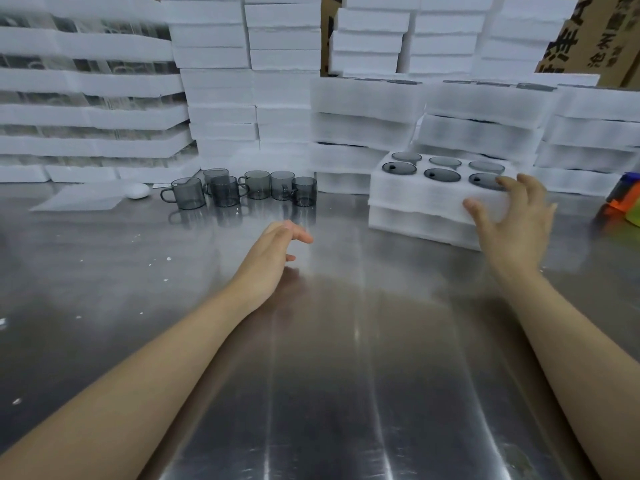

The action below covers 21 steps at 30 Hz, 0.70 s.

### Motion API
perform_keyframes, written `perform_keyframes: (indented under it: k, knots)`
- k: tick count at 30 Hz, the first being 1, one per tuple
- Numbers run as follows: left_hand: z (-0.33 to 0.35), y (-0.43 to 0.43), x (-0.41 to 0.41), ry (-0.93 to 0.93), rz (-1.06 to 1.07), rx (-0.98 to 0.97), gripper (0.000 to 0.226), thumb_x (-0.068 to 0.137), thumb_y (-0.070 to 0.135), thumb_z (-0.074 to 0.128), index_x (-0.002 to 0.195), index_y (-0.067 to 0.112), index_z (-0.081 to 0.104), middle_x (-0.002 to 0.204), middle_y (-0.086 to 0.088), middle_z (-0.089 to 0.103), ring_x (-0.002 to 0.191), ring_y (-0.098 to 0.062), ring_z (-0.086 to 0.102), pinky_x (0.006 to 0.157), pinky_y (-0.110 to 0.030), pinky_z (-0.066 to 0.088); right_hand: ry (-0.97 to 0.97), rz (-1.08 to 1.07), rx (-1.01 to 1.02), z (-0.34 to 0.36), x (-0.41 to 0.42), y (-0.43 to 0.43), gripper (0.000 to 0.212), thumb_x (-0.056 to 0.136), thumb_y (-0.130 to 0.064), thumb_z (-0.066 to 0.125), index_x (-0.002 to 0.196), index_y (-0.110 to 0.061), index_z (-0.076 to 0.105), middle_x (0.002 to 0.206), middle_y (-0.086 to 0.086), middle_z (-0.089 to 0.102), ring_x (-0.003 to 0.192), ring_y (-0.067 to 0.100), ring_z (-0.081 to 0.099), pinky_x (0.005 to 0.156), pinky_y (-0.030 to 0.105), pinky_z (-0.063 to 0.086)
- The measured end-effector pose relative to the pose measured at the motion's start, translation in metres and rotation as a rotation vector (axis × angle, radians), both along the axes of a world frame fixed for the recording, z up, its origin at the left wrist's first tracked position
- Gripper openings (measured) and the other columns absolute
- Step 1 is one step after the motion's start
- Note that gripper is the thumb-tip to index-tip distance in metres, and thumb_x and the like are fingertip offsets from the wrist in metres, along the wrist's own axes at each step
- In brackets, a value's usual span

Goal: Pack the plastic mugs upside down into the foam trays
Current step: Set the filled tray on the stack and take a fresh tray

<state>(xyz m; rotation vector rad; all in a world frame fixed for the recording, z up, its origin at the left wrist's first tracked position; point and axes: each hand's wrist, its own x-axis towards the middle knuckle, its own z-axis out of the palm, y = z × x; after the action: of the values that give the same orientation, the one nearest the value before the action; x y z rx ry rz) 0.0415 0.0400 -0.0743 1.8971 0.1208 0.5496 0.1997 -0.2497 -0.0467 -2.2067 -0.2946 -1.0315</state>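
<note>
The right hand (509,220) is spread wide at the near right corner of a foam tray (415,197). Its fingers are fanned and slightly bent over the top edge, with the thumb by the front wall. It is blurred, and I cannot tell whether it actually touches the foam; it pinches nothing. The left hand (273,249) hangs just above the table, fingers straight and close together, holding nothing.

That tray is a thick white block with a soft, fuzzy-looking surface, and it sits squarely on a second tray (415,225) of the same kind. It has six round sockets in two rows of three, and all are filled. The packed mugs (442,174) sit upside down in the foam, so only their flat, smoky-dark circular bases show.

Well to the left, toward the back of the table, six loose mugs (225,191) stand upright in a tight cluster. They are translucent grey plastic, straight-walled cylinders with looped handles. Just beside them lie a small white oval thing (137,190) and a flat foam sheet (79,199).

The table (329,375) is brushed steel, glossy enough to mirror the arms and mugs, and it is dotted with white crumbs. Along its far side rise stacks of foam trays (284,98), rough-edged white slabs piled high. In the leftmost stack something clear and glassy shows between the layers. Brown cardboard boxes (595,39) with dark printed characters stand behind at the right. At the right edge sits a blurred orange, blue and green object (623,202).
</note>
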Motion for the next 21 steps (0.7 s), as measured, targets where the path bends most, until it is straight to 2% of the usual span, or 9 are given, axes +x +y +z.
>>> perform_keyframes:
  k: [2,5,7,8,10,11,14,18,21]
  knots:
    - [0.000,0.001,0.002,0.022,0.042,0.037,0.039,0.101,0.021,0.032,0.085,0.023,0.067,0.118,0.006,0.054,0.104,0.002,0.053,0.086,-0.019,0.044,-0.192,0.008,-0.083,0.004,-0.011,0.011,0.050,0.087,-0.023,0.063,0.133,-0.008,0.051,0.139,0.019,0.043,0.133,0.034,0.037,0.118,0.050,0.009]
    - [-0.002,0.006,0.006,0.017,0.188,0.099,0.029,0.097,0.013,0.041,0.084,0.021,0.065,0.115,0.002,0.057,0.090,0.007,0.053,0.079,-0.009,0.042,-0.378,0.193,-0.131,0.007,-0.036,0.048,0.043,0.082,-0.006,0.057,0.124,-0.004,0.057,0.127,0.018,0.054,0.119,0.036,0.047,0.107,0.046,0.030]
    - [-0.003,0.012,0.009,0.008,0.307,0.145,0.027,0.093,0.007,0.045,0.081,0.022,0.063,0.111,-0.002,0.058,0.083,0.005,0.054,0.075,-0.001,0.038,-0.270,0.377,-0.137,-0.001,-0.058,0.084,0.043,0.078,-0.002,0.058,0.121,-0.005,0.060,0.124,0.016,0.056,0.115,0.034,0.050,0.099,0.041,0.036]
    - [-0.003,0.015,0.012,0.007,0.347,0.152,0.027,0.092,0.005,0.046,0.079,0.024,0.061,0.109,-0.003,0.057,0.085,-0.002,0.057,0.082,-0.006,0.041,-0.171,0.463,-0.192,-0.008,-0.068,0.102,0.044,0.077,-0.002,0.059,0.121,-0.007,0.061,0.126,0.015,0.055,0.117,0.034,0.050,0.098,0.040,0.038]
    - [-0.003,0.021,0.018,0.019,0.396,0.148,0.025,0.091,0.004,0.047,0.079,0.022,0.060,0.107,-0.004,0.054,0.091,-0.023,0.060,0.090,-0.029,0.047,-0.008,0.575,-0.400,-0.020,-0.078,0.133,0.044,0.079,-0.006,0.058,0.123,-0.012,0.060,0.136,0.012,0.049,0.125,0.031,0.046,0.100,0.039,0.037]
    - [-0.002,0.025,0.022,0.028,0.418,0.158,0.022,0.090,0.004,0.047,0.081,0.019,0.060,0.108,-0.005,0.053,0.096,-0.025,0.059,0.089,-0.029,0.045,0.022,0.594,-0.465,-0.024,-0.078,0.145,0.042,0.081,-0.007,0.057,0.123,-0.014,0.060,0.140,0.010,0.046,0.128,0.029,0.043,0.100,0.038,0.035]
    - [-0.003,0.037,0.037,0.063,0.497,0.191,0.017,0.091,0.005,0.047,0.091,0.012,0.063,0.113,-0.006,0.049,0.117,-0.026,0.049,0.089,-0.023,0.034,0.078,0.547,-0.408,-0.024,-0.066,0.172,0.038,0.085,-0.009,0.053,0.121,-0.015,0.061,0.138,0.006,0.046,0.125,0.026,0.042,0.095,0.034,0.034]
    - [-0.002,0.055,0.064,0.090,0.551,0.234,0.016,0.093,0.010,0.046,0.099,0.009,0.060,0.120,-0.011,0.048,0.113,-0.036,0.051,0.097,-0.035,0.041,0.176,0.493,-0.447,-0.025,-0.044,0.204,0.044,0.087,-0.010,0.047,0.131,-0.015,0.052,0.139,0.005,0.040,0.125,0.026,0.040,0.096,0.035,0.035]
    - [-0.002,0.067,0.087,0.088,0.596,0.347,0.022,0.093,0.011,0.046,0.110,0.006,0.059,0.126,-0.013,0.048,0.120,-0.029,0.043,0.099,-0.030,0.033,0.222,0.482,-0.452,-0.023,-0.028,0.221,0.052,0.088,-0.013,0.047,0.140,-0.016,0.042,0.146,0.006,0.034,0.131,0.025,0.035,0.101,0.037,0.035]
